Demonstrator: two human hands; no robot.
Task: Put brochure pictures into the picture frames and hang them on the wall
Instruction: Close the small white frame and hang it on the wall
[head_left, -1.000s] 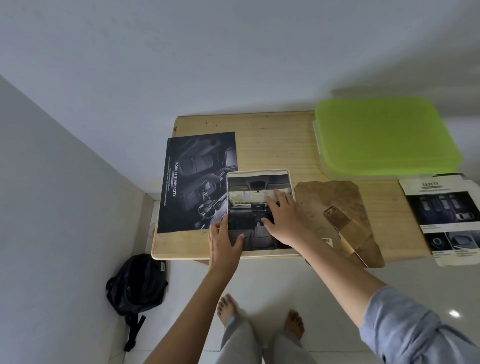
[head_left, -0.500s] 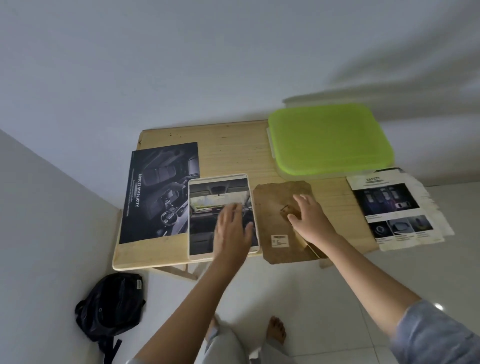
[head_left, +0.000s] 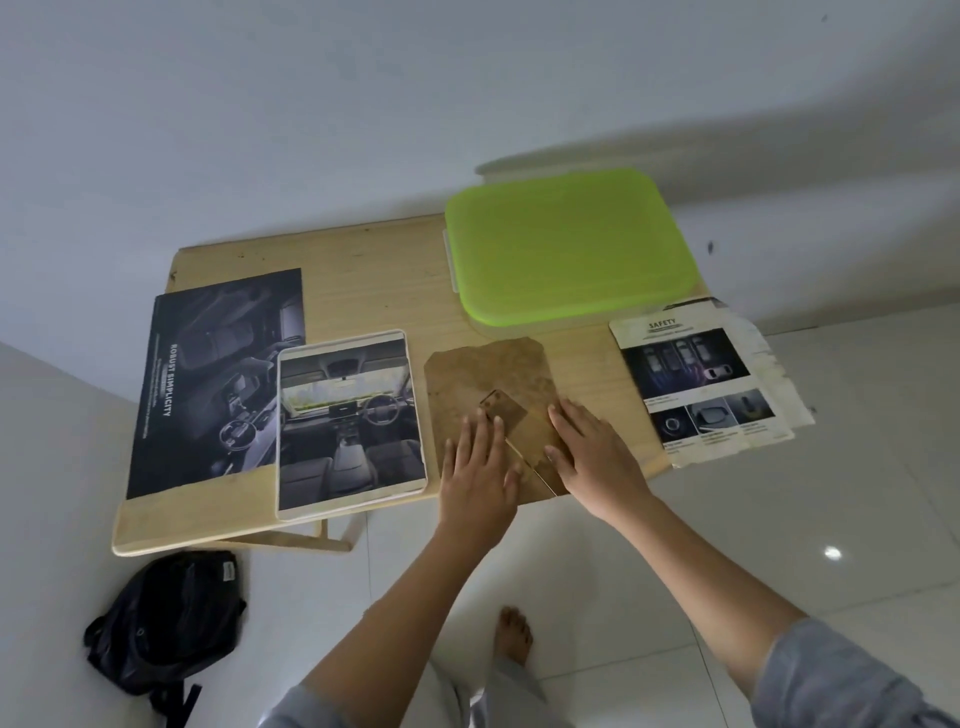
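Observation:
A cream picture frame (head_left: 351, 423) lies flat near the table's front edge with a car-interior picture in it. Right of it lies the brown backing board (head_left: 483, 374) with its fold-out stand (head_left: 506, 413) sticking up. My left hand (head_left: 480, 467) rests flat on the board's left half, fingers spread. My right hand (head_left: 592, 452) lies flat on its right half. The stand sits between the two hands. Neither hand grips anything.
A dark brochure (head_left: 218, 374) lies left of the frame on the wooden table (head_left: 363, 275). A green-lidded box (head_left: 566, 249) stands at the back right, with a "Safety" brochure page (head_left: 696, 384) hanging over the right edge. A black bag (head_left: 161, 623) sits on the floor.
My left hand left the picture frame and moved right onto the backing board. My right hand shifted right across the board. The frame now lies untouched.

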